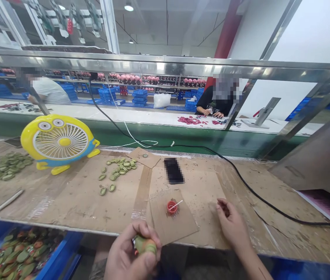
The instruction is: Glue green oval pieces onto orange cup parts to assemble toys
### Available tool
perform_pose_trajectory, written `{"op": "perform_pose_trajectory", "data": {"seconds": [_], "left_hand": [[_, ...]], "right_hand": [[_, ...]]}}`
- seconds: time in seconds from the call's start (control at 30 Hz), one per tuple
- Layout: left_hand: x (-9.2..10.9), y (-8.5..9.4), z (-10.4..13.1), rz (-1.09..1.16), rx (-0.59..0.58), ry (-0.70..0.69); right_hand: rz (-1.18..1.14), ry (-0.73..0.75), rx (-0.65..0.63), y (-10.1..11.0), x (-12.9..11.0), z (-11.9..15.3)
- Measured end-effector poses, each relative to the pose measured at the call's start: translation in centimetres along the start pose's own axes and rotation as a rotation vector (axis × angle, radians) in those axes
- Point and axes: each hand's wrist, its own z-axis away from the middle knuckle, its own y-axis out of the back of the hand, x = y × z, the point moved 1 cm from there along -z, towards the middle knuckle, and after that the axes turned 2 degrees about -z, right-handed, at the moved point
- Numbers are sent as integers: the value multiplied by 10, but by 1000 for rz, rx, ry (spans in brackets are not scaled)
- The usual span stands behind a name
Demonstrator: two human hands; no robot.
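In my left hand [132, 252] is a small green and orange toy figure [147, 245], with my fingers wrapped round it and hiding part of it. My right hand [231, 221] is over the cardboard-covered bench, fingers loosely curled with a gap between them, and nothing shows in them. Between the hands, a red cap-like pot [171, 207] with a thin white stick [178, 204] across it stands on a cardboard square [179, 229]. Several green oval pieces [121, 168] lie on the bench beyond my left hand.
A yellow fan [64, 142] stands at the left, near a pile of green pieces [7, 165]. A blue bin [56, 256] below holds several toy parts. A dark pixelated rectangle [174, 171] and a black cable [240, 179] lie on the bench. Two people work across the line.
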Motion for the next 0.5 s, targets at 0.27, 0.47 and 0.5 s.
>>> {"op": "perform_pose_trajectory", "data": {"seconds": [0.27,0.47,0.5], "left_hand": [[-1,14,-36,570,-66,187],[-9,16,-44,596,-142,270],[-10,16,-44,581,-154,281]], "right_hand": [[108,79,-184,-7,-7,1],[147,93,-176,-8,-3,2],[149,92,-180,-8,-2,2]]}}
